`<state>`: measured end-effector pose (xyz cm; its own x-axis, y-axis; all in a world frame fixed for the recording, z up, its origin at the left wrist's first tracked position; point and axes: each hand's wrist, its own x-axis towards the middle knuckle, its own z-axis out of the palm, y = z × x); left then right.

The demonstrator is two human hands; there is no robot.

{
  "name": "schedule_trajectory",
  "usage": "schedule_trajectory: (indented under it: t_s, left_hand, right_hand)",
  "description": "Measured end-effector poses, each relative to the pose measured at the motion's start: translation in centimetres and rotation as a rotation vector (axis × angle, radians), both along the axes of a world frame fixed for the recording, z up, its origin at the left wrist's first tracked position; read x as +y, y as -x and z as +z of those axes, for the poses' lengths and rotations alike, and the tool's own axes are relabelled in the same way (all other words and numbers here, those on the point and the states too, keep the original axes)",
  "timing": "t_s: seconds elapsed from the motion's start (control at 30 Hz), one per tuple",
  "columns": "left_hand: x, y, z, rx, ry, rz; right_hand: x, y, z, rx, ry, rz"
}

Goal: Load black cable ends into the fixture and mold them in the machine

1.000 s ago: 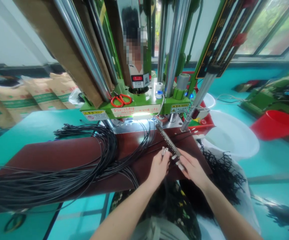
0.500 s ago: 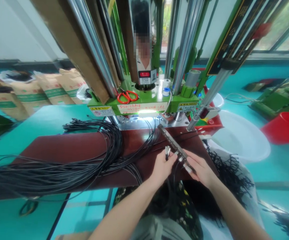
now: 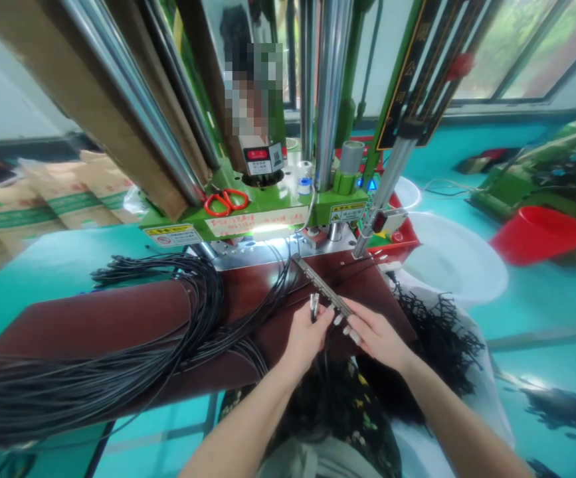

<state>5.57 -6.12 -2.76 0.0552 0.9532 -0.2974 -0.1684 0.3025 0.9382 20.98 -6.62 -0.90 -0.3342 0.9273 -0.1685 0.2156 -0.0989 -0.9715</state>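
Observation:
My right hand (image 3: 375, 330) is closed on the near end of a long narrow metal bar (image 3: 319, 283), which slants away over the brown board (image 3: 128, 312). Just left of it, my left hand (image 3: 307, 330) pinches small silver connectors (image 3: 314, 303) on black cables, with its fingertips close to the bar. A thick bundle of black cables (image 3: 168, 365) lies across the board on the left. Some cables run up to the lit metal plate (image 3: 262, 251) of the green machine (image 3: 228, 222).
Red scissors (image 3: 226, 202) rest on the machine. Vertical steel columns (image 3: 334, 86) rise behind the board. At the right are a white basin (image 3: 457, 259), a red bucket (image 3: 541, 236) and a bag of black pieces (image 3: 442, 332). Paper sacks (image 3: 53, 192) stand at the left.
The view has shifted, so the machine and both hands appear further left. Both hands keep their hold, and the bar still slants over the board.

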Motion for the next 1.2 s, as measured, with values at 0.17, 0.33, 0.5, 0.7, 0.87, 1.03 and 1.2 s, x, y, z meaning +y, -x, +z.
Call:
schedule_trajectory:
  t_s: [0.17, 0.33, 0.5, 0.7, 0.87, 1.03, 1.2]
  left_hand:
    - [-0.3, -0.2, 0.1, -0.033, 0.030, 0.005]
    - [-0.7, 0.4, 0.4, -0.174, -0.058, 0.067]
    - [-0.7, 1.6, 1.3, -0.306, -0.049, 0.135]
    - [-0.5, 0.8, 1.4, -0.267, 0.076, 0.101]
    - [-0.5, 0.5, 1.1, -0.212, 0.082, 0.052]
    - [-0.1, 0.8, 1.0, -0.218, 0.099, 0.075]
    - [0.1, 0.9, 1.3, -0.241, 0.124, 0.087]
  right_hand:
    - [0.1, -0.2, -0.7, -0.056, -0.116, 0.040]
    - [0.2, -0.3, -1.2, 0.196, 0.104, -0.033]
    - [0.2, -0.1, -0.1, 0.242, 0.154, -0.058]
    - [0.1, -0.3, -0.3, 0.178, 0.137, 0.001]
    - [0.2, -0.5, -0.6, 0.146, 0.152, 0.041]
    - [0.2, -0.5, -0.1, 0.136, 0.150, 0.049]
    - [0.2, -0.5, -0.3, 0.054, 0.064, 0.088]
